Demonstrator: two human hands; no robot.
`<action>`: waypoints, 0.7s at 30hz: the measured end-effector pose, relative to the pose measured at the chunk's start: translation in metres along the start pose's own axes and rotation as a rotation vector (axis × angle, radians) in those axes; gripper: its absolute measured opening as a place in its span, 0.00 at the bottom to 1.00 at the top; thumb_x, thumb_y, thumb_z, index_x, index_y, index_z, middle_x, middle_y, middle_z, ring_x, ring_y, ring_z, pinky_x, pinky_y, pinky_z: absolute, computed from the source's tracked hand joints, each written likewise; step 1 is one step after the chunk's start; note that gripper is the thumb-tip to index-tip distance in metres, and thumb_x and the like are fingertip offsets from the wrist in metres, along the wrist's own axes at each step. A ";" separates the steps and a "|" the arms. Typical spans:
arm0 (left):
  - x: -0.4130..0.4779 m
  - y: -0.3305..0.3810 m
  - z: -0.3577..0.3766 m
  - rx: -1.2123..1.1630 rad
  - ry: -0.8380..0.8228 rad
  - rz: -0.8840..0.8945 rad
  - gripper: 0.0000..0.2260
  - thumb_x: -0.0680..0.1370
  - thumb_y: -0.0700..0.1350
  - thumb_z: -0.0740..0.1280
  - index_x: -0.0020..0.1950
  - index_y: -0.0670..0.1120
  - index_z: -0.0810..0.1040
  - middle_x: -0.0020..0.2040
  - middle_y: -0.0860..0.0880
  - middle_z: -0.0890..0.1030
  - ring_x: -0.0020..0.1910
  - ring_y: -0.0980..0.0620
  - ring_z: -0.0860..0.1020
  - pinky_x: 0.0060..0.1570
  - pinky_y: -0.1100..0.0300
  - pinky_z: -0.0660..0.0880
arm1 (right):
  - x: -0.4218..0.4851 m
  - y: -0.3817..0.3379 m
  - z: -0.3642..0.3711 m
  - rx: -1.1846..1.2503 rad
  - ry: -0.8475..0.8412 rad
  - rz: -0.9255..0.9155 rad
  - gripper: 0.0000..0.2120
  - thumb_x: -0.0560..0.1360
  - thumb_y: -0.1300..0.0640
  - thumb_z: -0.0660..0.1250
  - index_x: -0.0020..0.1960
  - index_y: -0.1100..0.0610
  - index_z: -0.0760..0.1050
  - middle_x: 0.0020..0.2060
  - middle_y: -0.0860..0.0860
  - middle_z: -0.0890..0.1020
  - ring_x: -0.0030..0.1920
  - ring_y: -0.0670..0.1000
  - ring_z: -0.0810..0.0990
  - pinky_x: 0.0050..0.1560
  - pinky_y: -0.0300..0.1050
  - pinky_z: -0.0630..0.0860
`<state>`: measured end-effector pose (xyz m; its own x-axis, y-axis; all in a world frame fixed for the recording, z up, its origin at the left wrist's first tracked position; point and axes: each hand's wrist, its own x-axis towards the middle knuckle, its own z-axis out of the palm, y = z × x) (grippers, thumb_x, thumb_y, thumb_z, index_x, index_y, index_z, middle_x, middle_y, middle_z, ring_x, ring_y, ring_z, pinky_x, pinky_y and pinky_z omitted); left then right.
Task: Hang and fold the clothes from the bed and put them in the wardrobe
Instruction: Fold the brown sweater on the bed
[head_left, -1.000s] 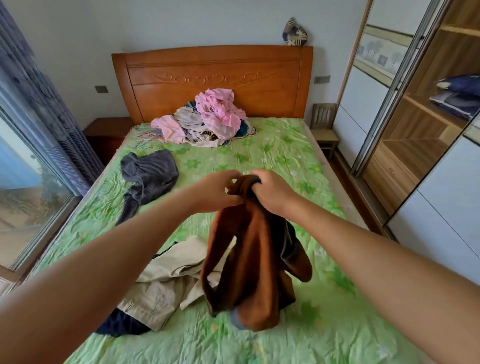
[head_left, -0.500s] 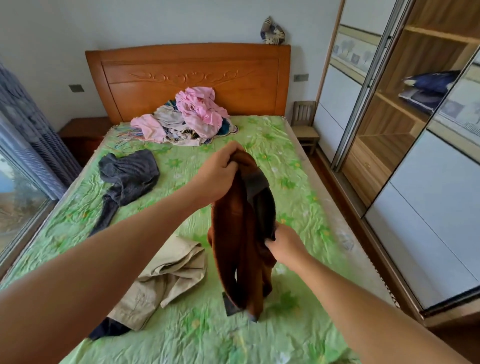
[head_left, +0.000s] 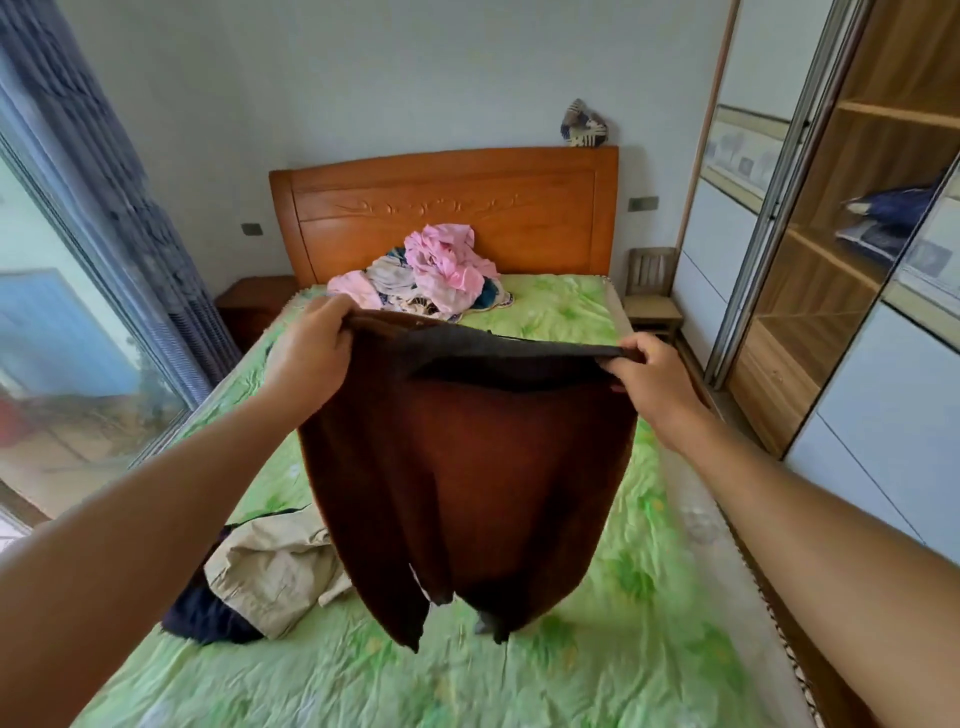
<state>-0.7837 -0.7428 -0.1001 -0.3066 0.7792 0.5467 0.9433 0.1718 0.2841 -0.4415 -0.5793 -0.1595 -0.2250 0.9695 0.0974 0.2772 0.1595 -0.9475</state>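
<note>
Over the foot end of the bed (head_left: 639, 597): brown trousers (head_left: 467, 483), waistband stretched level between left hand (head_left: 311, 358) and right hand (head_left: 652, 382), fingers curled on each end; legs hang straight down, long axis upright; open wardrobe (head_left: 841, 291) lies off the right edge, nearer the right hand.

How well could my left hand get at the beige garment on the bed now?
Probably not yet: the left hand grips the brown garment, held spread with the right hand. The beige garment lies exposed below it, so letting go would leave the way free.
</note>
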 end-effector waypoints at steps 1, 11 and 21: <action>-0.003 0.001 -0.006 0.034 0.051 -0.014 0.09 0.75 0.36 0.62 0.52 0.45 0.75 0.50 0.44 0.77 0.50 0.39 0.75 0.46 0.53 0.68 | -0.005 -0.013 -0.014 -0.042 -0.026 -0.083 0.06 0.71 0.50 0.70 0.47 0.48 0.77 0.42 0.45 0.78 0.45 0.45 0.78 0.45 0.47 0.76; -0.025 0.051 -0.036 -0.108 0.328 -0.079 0.07 0.77 0.35 0.59 0.47 0.46 0.75 0.44 0.49 0.75 0.43 0.46 0.73 0.43 0.54 0.67 | -0.030 -0.067 -0.074 -0.526 0.425 -0.662 0.14 0.78 0.69 0.61 0.61 0.63 0.79 0.54 0.61 0.78 0.54 0.61 0.79 0.55 0.48 0.74; -0.025 0.076 -0.052 -0.072 0.482 0.070 0.03 0.80 0.41 0.60 0.48 0.47 0.72 0.42 0.47 0.78 0.39 0.42 0.76 0.38 0.47 0.75 | -0.021 -0.077 -0.116 -0.425 0.655 -0.648 0.13 0.82 0.48 0.59 0.54 0.56 0.75 0.44 0.54 0.83 0.44 0.56 0.80 0.41 0.50 0.76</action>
<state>-0.7116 -0.7802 -0.0514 -0.2825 0.4166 0.8641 0.9579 0.0736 0.2776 -0.3496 -0.5898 -0.0535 0.0706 0.5636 0.8230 0.6215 0.6205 -0.4782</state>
